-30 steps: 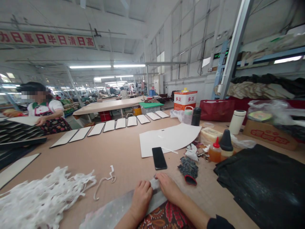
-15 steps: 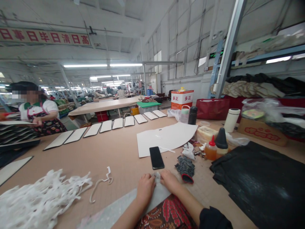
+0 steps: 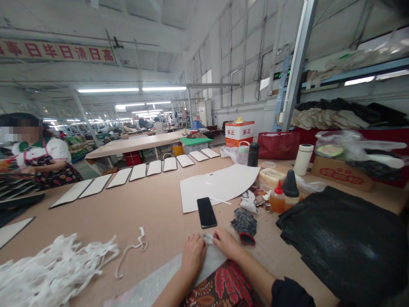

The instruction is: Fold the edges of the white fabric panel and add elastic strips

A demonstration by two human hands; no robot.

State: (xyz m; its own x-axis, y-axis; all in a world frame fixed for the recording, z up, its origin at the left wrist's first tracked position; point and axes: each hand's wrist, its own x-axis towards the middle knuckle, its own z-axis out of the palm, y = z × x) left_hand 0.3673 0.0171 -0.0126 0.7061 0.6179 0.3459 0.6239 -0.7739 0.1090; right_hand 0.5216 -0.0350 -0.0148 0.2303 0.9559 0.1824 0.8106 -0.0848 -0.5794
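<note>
A thin translucent plastic sheet (image 3: pixel 166 273) lies at the table's near edge, its upper end bunched between my hands. My left hand (image 3: pixel 193 252) has its fingers curled on the left side of that bunched end. From the right, my right hand (image 3: pixel 226 243) pinches the same end. A black phone (image 3: pixel 206 212) lies just beyond my hands, partly over a large white panel (image 3: pixel 220 183). To the right of my right hand is a grey knit glove (image 3: pixel 244 226) with a red cuff.
White fabric strips (image 3: pixel 54 268) are heaped at the left, near a loose cord (image 3: pixel 128 251). Black sheets (image 3: pixel 345 238) cover the right side. Glue bottles (image 3: pixel 277 198) stand beyond the glove. Pale panels (image 3: pixel 119 178) line the far edge, and a person (image 3: pixel 47 157) is at far left.
The whole view has shifted a little, with the table things now slightly further left. My hands stay at the bunched sheet, their fingers barely moved. The person's arms at far left have moved.
</note>
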